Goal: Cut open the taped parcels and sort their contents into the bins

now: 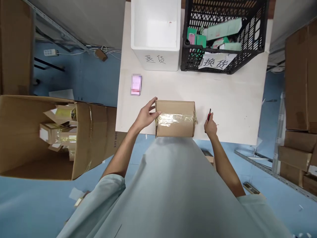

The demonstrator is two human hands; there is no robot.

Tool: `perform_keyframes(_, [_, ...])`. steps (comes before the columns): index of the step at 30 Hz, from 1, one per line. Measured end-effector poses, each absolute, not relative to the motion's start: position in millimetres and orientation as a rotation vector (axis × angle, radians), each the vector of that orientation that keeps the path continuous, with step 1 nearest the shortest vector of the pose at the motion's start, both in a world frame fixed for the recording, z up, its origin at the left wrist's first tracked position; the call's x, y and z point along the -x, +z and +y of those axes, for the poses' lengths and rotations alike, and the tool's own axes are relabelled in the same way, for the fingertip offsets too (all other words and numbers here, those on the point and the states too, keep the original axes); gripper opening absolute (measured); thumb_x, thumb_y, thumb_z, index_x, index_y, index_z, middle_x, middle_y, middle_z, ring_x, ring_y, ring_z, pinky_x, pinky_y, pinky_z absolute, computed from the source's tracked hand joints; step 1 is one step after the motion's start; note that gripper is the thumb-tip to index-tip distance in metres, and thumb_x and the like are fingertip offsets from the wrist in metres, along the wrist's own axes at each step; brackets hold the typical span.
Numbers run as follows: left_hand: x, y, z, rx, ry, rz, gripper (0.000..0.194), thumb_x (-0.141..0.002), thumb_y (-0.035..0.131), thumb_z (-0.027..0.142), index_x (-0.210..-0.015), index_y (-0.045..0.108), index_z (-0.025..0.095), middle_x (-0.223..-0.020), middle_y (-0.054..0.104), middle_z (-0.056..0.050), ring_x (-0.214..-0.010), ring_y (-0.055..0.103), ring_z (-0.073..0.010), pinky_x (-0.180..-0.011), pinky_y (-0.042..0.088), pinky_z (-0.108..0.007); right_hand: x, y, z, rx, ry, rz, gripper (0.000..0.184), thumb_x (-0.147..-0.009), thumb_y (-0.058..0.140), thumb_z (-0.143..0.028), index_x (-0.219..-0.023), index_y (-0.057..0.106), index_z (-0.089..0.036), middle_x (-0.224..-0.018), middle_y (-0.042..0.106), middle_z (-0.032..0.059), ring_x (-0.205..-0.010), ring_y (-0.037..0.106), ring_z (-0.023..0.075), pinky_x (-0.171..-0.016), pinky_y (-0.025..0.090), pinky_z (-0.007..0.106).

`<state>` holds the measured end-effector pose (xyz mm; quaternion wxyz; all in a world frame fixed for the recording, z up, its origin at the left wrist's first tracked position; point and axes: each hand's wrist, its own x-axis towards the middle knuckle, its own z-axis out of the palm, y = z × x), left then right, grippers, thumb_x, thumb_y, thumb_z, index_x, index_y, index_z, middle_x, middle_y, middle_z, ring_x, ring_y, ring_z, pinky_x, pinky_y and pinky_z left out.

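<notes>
A small brown cardboard box (175,118), sealed with clear tape across its top, lies at the near edge of the white table (230,99). My left hand (146,114) rests against the box's left end, thumb on top and fingers spread along the side. My right hand (210,127) is just right of the box, apart from it, closed round a thin red-and-black tool (209,115) that points away from me.
At the table's back stand a white foam bin (155,33) with handwriting and a black plastic crate (223,33) holding green and pink packets. A pink item (136,85) lies left of centre. A large open carton (44,135) with small boxes sits on the floor at left; stacked cartons (299,99) stand right.
</notes>
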<state>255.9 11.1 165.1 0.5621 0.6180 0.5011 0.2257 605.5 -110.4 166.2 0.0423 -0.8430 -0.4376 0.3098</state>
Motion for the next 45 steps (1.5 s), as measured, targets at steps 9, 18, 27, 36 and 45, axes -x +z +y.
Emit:
perform_keyframes(9, [-235, 178, 4, -1.439, 0.363, 0.978, 0.110, -0.083, 0.090, 0.044, -0.180, 0.040, 0.032, -0.185, 0.042, -0.016, -0.170, 0.045, -0.0405, -0.138, 0.039, -0.064, -594, 174, -142, 2.345, 0.941, -1.198, 0.070, -0.114, 0.039, -0.056, -0.159, 0.060, -0.007, -0.148, 0.071, 0.0301, -0.121, 0.075, 0.0288, -0.101, 0.060, 0.039])
perform_keyframes(18, [-222, 162, 15, -1.403, 0.375, 0.849, 0.110, -0.080, 0.083, 0.030, -0.180, 0.040, 0.035, -0.183, 0.046, -0.010, -0.168, 0.047, -0.0410, -0.137, 0.038, -0.068, -524, 199, -149, 2.221, 0.837, -1.331, 0.068, -0.109, 0.059, -0.057, -0.164, 0.056, -0.018, -0.159, 0.064, 0.0243, -0.131, 0.071, 0.0297, -0.105, 0.063, 0.044])
perform_keyframes(27, [-207, 134, 19, -1.052, 0.446, 0.904, 0.079, -0.095, 0.079, 0.071, -0.161, 0.067, 0.028, -0.178, 0.054, -0.010, -0.165, 0.051, -0.0381, -0.138, 0.042, -0.054, -536, 174, -152, 2.128, 0.828, -1.058, 0.078, -0.100, 0.071, -0.066, -0.167, 0.058, -0.027, -0.166, 0.064, 0.0175, -0.128, 0.075, 0.0302, -0.103, 0.065, 0.045])
perform_keyframes(36, [-229, 28, 1, -0.770, 0.164, 1.236, 0.068, -0.093, 0.068, 0.076, -0.132, 0.077, 0.020, -0.159, 0.071, -0.019, -0.147, 0.065, -0.0403, -0.121, 0.055, -0.052, -601, 158, -158, 2.295, 0.565, -0.943, 0.095, -0.087, 0.067, -0.078, -0.154, 0.068, -0.011, -0.155, 0.071, 0.0269, -0.140, 0.071, 0.0371, -0.124, 0.054, 0.058])
perform_keyframes(45, [-297, 44, -16, -0.655, 0.351, 0.906, 0.065, -0.089, 0.083, 0.070, -0.132, 0.078, 0.021, -0.138, 0.082, -0.016, -0.129, 0.078, -0.0347, -0.118, 0.059, -0.052, -562, 238, -182, 2.331, 0.324, -0.900, 0.069, -0.109, 0.050, -0.072, -0.140, 0.081, -0.019, -0.145, 0.079, 0.0184, -0.141, 0.072, 0.0335, -0.124, 0.054, 0.054])
